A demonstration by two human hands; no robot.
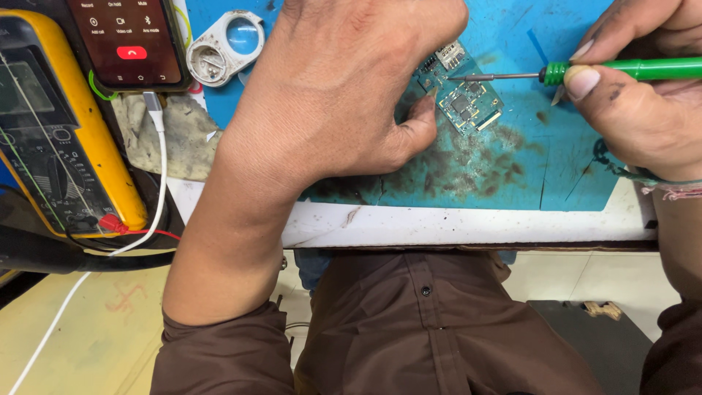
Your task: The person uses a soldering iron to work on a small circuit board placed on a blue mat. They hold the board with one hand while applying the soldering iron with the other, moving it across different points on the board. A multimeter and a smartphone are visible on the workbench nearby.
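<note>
A small circuit board (462, 91) lies flat on the blue work mat (526, 161), toward the far middle of the bench. It is pinned at its left edge by the thumb and fingers of the left hand (344, 95), which are pressed together onto it. A green-handled screwdriver (585, 72) is clamped between the thumb and fingers of the right hand (643, 95), and its thin metal tip is set on the far part of the board. If the tip is allowed to skid, 1 of the tiny parts could be scratched or knocked off, or the thumb beside it pricked. If the hold is loosened, the board could slide across the stained mat. Far left, a phone (128, 40) on a white cable (157, 168) and a yellow meter (58, 132) are seen.
</note>
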